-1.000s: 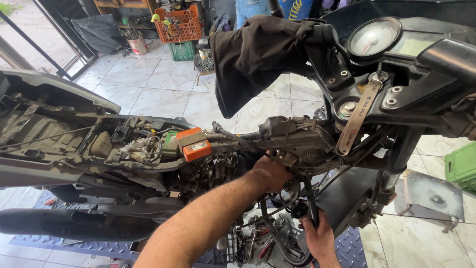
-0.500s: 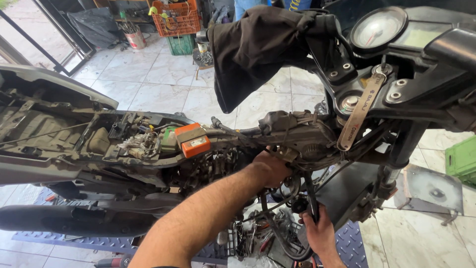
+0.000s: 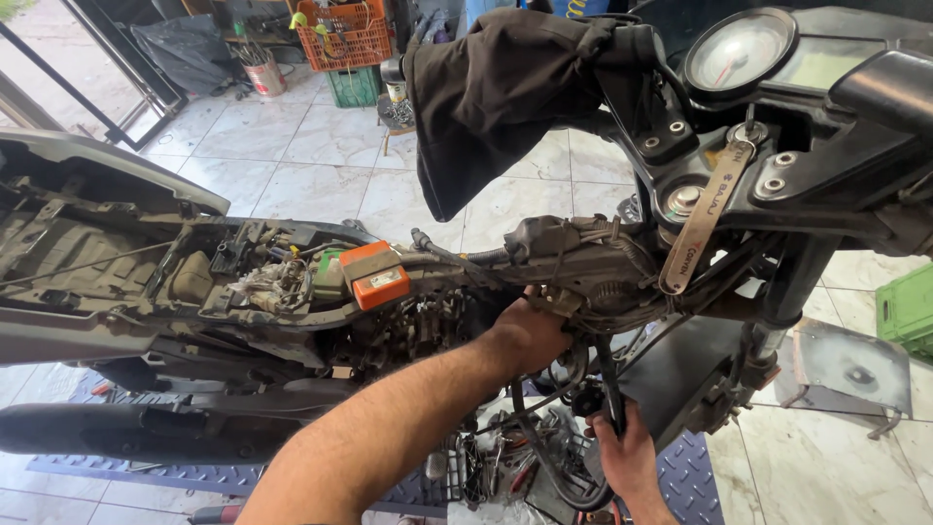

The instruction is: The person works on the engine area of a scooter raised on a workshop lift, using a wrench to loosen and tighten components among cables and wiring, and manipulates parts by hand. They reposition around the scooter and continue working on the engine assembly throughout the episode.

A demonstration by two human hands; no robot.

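Note:
A stripped motorcycle (image 3: pixel 583 262) stands side-on, with its tank and seat off and the frame, wiring and engine exposed. My left hand (image 3: pixel 533 335) reaches up under the frame just behind the steering head. Its fingers are tucked out of sight among wires and hoses. Lower down, my right hand (image 3: pixel 627 455) is closed around a black cable (image 3: pixel 604 374) that runs down from the frame. An orange box (image 3: pixel 374 274) sits on the frame to the left of my left hand.
A dark cloth (image 3: pixel 505 92) covers the left handlebar, with the round gauge (image 3: pixel 741 49) beside it. Loose tools (image 3: pixel 505 462) lie on the blue lift platform (image 3: pixel 692 476) below. An orange crate (image 3: pixel 342 34) stands at the back and a green crate (image 3: pixel 906 311) at the right.
Both hands stay at the same spots on the motorcycle. The view has tilted slightly, and my right hand sits a little higher on the cable.

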